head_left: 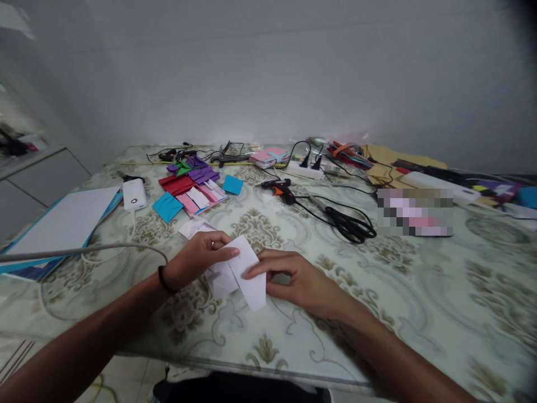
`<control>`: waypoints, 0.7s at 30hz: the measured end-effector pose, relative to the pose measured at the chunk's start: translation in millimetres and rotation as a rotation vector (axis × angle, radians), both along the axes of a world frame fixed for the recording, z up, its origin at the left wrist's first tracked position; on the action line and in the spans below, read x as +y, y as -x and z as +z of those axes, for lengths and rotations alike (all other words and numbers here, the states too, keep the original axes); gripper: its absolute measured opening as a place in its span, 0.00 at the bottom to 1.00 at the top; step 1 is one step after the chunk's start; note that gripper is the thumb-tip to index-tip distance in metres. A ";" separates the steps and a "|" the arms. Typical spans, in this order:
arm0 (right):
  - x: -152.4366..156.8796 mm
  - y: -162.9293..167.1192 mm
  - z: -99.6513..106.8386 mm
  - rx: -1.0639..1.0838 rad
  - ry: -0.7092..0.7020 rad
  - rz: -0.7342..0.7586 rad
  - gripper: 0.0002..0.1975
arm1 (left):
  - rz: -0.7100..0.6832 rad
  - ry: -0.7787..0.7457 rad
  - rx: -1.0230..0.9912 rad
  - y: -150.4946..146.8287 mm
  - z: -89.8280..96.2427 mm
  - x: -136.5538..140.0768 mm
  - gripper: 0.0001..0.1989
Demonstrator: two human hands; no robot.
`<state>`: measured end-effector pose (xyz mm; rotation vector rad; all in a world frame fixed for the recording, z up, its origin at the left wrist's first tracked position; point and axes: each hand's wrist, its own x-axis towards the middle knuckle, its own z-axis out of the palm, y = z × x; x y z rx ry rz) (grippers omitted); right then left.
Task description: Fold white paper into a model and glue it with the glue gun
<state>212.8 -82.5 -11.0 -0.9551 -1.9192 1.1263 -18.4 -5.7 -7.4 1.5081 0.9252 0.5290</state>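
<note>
A folded piece of white paper (250, 267) is held between both hands, above the table near its front. My left hand (205, 253) pinches its upper left edge, thumb on top; a ring and a dark wristband show on that side. On the right edge, my right hand (289, 273) grips the paper between thumb and fingers. More white folded paper (221, 281) lies under and beside the left hand, partly hidden by it. Beyond the hands sit folded pink paper pieces (195, 202), blue squares (168, 207) and purple pieces (203, 172).
A black glue gun (283, 190) with a coiled cable (350, 224) lies right of centre. At left are a white power bank (134, 196) and a stack of paper sheets (67, 218). A power strip (305, 169) stands near the wall. Yellow paper (398, 159) lies at the back right.
</note>
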 end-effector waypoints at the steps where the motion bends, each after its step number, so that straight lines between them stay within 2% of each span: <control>1: 0.1 0.5 0.6 -0.013 -0.007 0.003 0.10 | 0.003 0.003 0.001 -0.1 0.0 -0.4 0.17; 9: 2.2 0.1 -0.2 -0.086 -0.035 -0.028 0.09 | -0.018 0.011 -0.033 -3.1 -2.0 -3.9 0.16; 15: 1.1 4.4 2.6 -0.164 -0.082 -0.078 0.16 | -0.086 0.024 -0.051 -9.7 -5.6 -11.2 0.14; 21: 0.4 5.9 -1.1 -0.177 -0.028 -0.136 0.11 | -0.096 0.012 -0.043 -9.9 -6.3 -13.8 0.14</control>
